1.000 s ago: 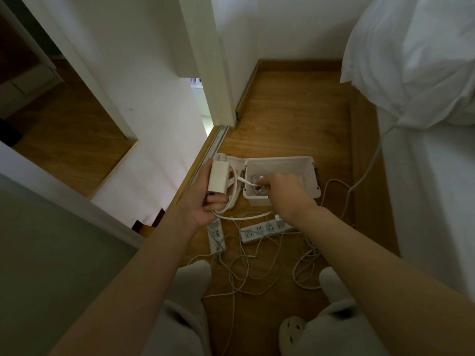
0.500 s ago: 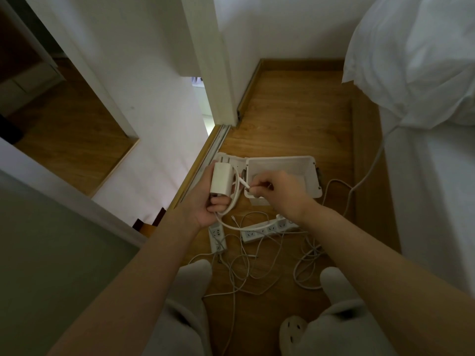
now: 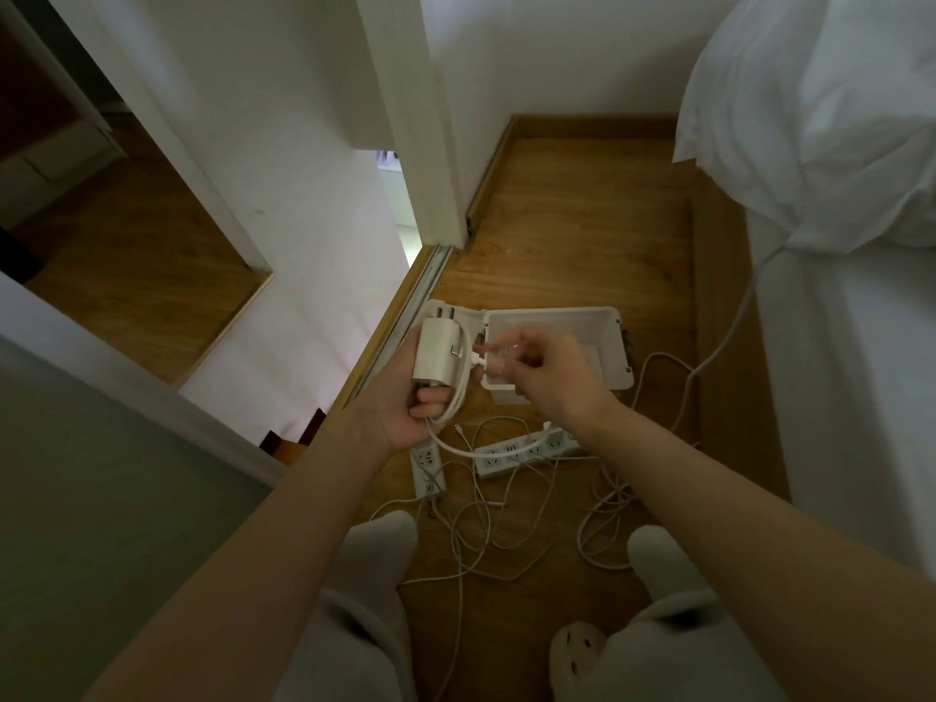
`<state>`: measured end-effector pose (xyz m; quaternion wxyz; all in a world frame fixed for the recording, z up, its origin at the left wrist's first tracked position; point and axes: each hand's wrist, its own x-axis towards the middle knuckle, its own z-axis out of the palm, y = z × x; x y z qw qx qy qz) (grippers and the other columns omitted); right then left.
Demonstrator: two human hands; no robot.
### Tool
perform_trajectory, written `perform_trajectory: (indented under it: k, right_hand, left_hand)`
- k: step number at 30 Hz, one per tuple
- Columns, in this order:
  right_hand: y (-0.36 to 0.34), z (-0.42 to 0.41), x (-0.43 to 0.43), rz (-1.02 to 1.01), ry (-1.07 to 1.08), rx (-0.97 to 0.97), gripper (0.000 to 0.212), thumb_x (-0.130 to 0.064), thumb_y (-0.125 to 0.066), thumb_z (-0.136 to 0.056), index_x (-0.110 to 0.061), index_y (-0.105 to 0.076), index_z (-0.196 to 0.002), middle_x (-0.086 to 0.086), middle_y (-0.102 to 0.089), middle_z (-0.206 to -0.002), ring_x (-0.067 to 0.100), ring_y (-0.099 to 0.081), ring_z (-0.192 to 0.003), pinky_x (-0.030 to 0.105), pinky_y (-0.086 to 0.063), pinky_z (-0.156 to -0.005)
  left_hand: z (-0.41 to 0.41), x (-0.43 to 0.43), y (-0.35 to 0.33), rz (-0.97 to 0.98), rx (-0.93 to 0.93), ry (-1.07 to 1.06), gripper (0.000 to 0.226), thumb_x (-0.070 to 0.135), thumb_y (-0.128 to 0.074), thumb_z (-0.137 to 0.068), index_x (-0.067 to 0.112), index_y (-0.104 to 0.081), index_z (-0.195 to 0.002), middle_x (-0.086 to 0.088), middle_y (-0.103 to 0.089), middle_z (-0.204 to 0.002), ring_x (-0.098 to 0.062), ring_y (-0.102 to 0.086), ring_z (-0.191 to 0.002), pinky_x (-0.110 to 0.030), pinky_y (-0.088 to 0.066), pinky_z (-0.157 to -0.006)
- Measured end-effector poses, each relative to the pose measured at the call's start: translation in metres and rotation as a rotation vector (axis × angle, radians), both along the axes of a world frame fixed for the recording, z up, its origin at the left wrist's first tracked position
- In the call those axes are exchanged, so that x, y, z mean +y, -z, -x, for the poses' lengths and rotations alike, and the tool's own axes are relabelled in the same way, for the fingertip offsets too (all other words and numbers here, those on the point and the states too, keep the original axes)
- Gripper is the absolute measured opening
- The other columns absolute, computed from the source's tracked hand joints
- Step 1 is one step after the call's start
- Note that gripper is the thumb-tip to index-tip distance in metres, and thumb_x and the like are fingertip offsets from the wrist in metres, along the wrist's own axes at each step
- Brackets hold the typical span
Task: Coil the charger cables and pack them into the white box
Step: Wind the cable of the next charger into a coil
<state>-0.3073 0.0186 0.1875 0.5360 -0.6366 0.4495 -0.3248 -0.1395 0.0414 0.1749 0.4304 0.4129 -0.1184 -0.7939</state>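
Observation:
My left hand [image 3: 405, 423] grips a white charger brick [image 3: 436, 354] upright, with loops of its white cable [image 3: 458, 397] hanging along the brick's right side. My right hand [image 3: 547, 367] pinches the cable's plug end right beside the brick. Both hands hover just left of and over the open white box [image 3: 615, 347], which sits on the wooden floor with its lid [image 3: 456, 316] folded out to the left. A loose stretch of the cable curves down from my left hand toward the floor.
Two white power strips [image 3: 521, 450] [image 3: 428, 471] lie on the floor below the box among several tangled thin white cables [image 3: 486, 539]. A bed with white bedding [image 3: 835, 144] stands at right, a sliding door track [image 3: 425, 286] and wall at left. My knees and a slipper [image 3: 577, 656] are at the bottom.
My right hand has come out of the box and moved left to the brick, drawing the cable end with it. My left hand has raised the brick slightly.

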Motion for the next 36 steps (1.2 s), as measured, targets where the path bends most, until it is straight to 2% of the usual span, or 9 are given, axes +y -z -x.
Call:
perform_trajectory:
  k: [4,7,11,16,19,21,29,33,36]
  right_hand:
    - [0.000,0.001,0.002,-0.106,0.020,-0.126,0.026,-0.008,-0.063,-0.086,-0.020,-0.050,-0.105,-0.006,-0.063,-0.067,0.000,-0.057,-0.061,0.017,-0.045,-0.060]
    - [-0.002,-0.005,0.005,-0.024,-0.070,-0.110,0.022,-0.003,-0.056,-0.090,-0.015,-0.050,-0.108,-0.008,-0.059,-0.059,-0.004,-0.055,-0.052,0.013,-0.046,-0.057]
    - [-0.007,-0.014,0.017,0.070,-0.154,-0.058,0.017,-0.013,-0.036,-0.100,-0.017,-0.050,-0.109,-0.004,-0.050,-0.069,-0.007,-0.051,-0.054,0.011,-0.043,-0.054]
    - [-0.003,-0.018,0.021,0.185,-0.122,0.164,0.013,-0.024,-0.053,-0.094,-0.016,-0.048,-0.103,-0.007,-0.053,-0.083,0.005,-0.054,-0.071,0.012,-0.042,-0.057]
    - [-0.001,-0.021,0.020,0.249,-0.039,0.297,0.010,-0.025,-0.049,-0.095,-0.018,-0.050,-0.103,0.000,-0.051,-0.098,0.015,-0.053,-0.087,0.026,-0.050,-0.077]
    - [-0.004,-0.024,0.021,0.332,0.021,0.342,0.017,-0.023,-0.045,-0.097,-0.015,-0.051,-0.110,0.000,-0.043,-0.107,0.014,-0.046,-0.099,0.027,-0.045,-0.089]
    - [-0.040,-0.034,0.038,0.103,0.050,-0.079,0.008,-0.017,-0.036,-0.100,-0.014,-0.043,-0.099,0.008,-0.057,-0.078,0.012,-0.052,-0.067,0.011,-0.045,-0.046]
    - [-0.053,-0.032,0.037,0.234,0.084,-0.078,0.014,-0.021,-0.038,-0.100,-0.014,-0.049,-0.103,-0.001,-0.052,-0.068,0.007,-0.049,-0.058,0.032,-0.051,-0.057]
    - [-0.061,-0.021,0.033,0.331,0.123,-0.092,0.014,-0.022,-0.038,-0.099,-0.017,-0.051,-0.099,-0.006,-0.051,-0.066,0.003,-0.047,-0.054,0.026,-0.047,-0.054]
  left_hand:
    - [0.005,0.003,0.005,-0.007,0.031,0.087,0.038,0.050,-0.045,-0.086,0.012,-0.053,-0.085,-0.008,-0.060,-0.064,-0.003,-0.041,-0.029,-0.010,-0.024,-0.023]
    - [0.009,0.003,0.009,-0.006,0.019,0.113,0.039,0.045,-0.039,-0.095,0.012,-0.055,-0.082,-0.007,-0.058,-0.061,-0.004,-0.041,-0.029,-0.011,-0.024,-0.024]
    - [0.009,0.001,0.010,-0.016,-0.110,0.026,0.044,0.046,-0.036,-0.098,0.012,-0.054,-0.075,-0.002,-0.052,-0.050,-0.004,-0.038,-0.027,-0.012,-0.023,-0.022]
    - [0.011,0.002,0.016,-0.034,-0.229,-0.020,0.045,0.051,-0.035,-0.098,0.016,-0.056,-0.078,0.003,-0.049,-0.045,-0.004,-0.039,-0.028,-0.012,-0.023,-0.024]
    - [0.013,0.003,0.017,-0.024,-0.252,-0.022,0.043,0.052,-0.034,-0.098,0.016,-0.055,-0.084,0.001,-0.052,-0.048,-0.005,-0.040,-0.029,-0.012,-0.023,-0.024]
    - [0.013,0.001,0.018,-0.008,-0.301,-0.033,0.043,0.052,-0.034,-0.097,0.015,-0.054,-0.088,-0.001,-0.054,-0.051,-0.005,-0.040,-0.030,-0.012,-0.022,-0.025]
    - [0.002,-0.005,0.032,0.012,-0.491,-0.135,0.043,0.054,-0.035,-0.097,0.018,-0.054,-0.084,0.002,-0.049,-0.051,-0.005,-0.033,-0.031,-0.011,-0.019,-0.028]
    - [-0.005,-0.005,0.034,-0.004,-0.505,-0.183,0.046,0.054,-0.034,-0.097,0.016,-0.052,-0.077,0.000,-0.047,-0.054,-0.005,-0.031,-0.031,-0.011,-0.019,-0.028]
    - [-0.009,-0.006,0.031,-0.030,-0.455,-0.258,0.041,0.051,-0.035,-0.097,0.016,-0.053,-0.085,-0.001,-0.044,-0.057,-0.004,-0.031,-0.030,-0.011,-0.019,-0.026]
